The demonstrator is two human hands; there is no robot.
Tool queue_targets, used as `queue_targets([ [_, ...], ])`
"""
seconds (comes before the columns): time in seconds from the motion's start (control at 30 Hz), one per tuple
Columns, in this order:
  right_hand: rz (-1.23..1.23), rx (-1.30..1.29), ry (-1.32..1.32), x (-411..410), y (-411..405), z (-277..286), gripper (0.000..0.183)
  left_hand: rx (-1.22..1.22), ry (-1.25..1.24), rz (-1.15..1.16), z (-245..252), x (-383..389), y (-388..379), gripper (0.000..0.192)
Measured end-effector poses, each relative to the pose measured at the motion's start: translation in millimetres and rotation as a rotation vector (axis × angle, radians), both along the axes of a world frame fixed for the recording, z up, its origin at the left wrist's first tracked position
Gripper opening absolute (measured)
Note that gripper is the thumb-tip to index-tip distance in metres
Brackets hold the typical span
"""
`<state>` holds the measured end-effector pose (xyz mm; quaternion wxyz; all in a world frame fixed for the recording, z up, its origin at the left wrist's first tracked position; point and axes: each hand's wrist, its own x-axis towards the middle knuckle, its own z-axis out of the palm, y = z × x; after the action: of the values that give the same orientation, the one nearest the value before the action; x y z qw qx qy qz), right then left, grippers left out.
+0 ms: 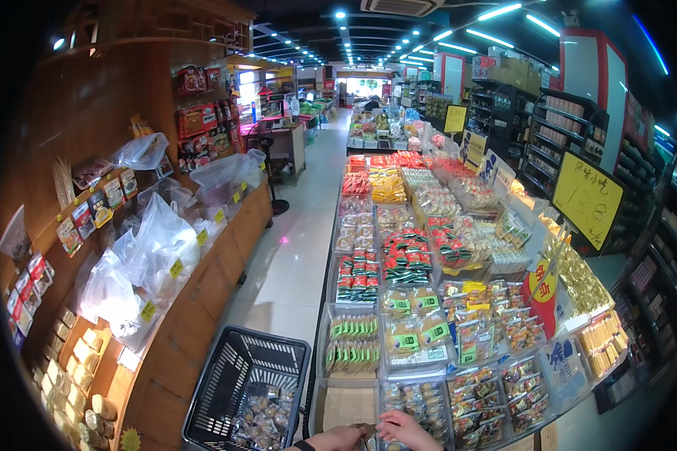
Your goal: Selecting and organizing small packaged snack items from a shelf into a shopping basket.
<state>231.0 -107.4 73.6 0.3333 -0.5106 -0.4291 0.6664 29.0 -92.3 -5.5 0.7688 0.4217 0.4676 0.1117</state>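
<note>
At the bottom centre, my left hand [344,435], with a dark band on its wrist, reaches over the near edge of a clear plastic bin [347,400] lined with brown cardboard. Small clear-wrapped snack packets [368,443] lie by its fingertips; whether it grips one I cannot tell. My right hand [400,429] is just beside it, fingers curled over the divide to the bin of wrapped snacks [416,397]; its grip is unclear. Left of my hands is a black plastic shopping basket [209,389] with many small wrapped packets [265,414] at its bottom.
A long display of bins with packaged snacks [409,253] stretches ahead. Yellow price signs [588,197] stand on its right side. On the left, a curved wooden counter [203,293] holds plastic bags [163,231]. A tiled aisle [282,242] runs between, with a black floor fan [279,206].
</note>
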Motion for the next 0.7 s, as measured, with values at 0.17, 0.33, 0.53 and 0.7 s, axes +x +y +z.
queue_targets([
  [0.17,0.115,-0.010,0.003,-2,14,-23,0.028,1.076,0.301,-0.440,-11,-6,-5,0.027],
  [0.33,0.083,-0.006,-0.008,-9,4,-5,0.021,0.546,0.332,-0.326,-20,-7,12,0.031],
  [0.53,0.242,0.210,-0.183,-4,16,-32,0.048,0.853,0.436,-0.170,44,-33,25,0.026],
  [0.7,0.213,0.090,0.137,-18,21,-3,0.039,0.619,0.064,0.184,103,-26,27,0.013],
])
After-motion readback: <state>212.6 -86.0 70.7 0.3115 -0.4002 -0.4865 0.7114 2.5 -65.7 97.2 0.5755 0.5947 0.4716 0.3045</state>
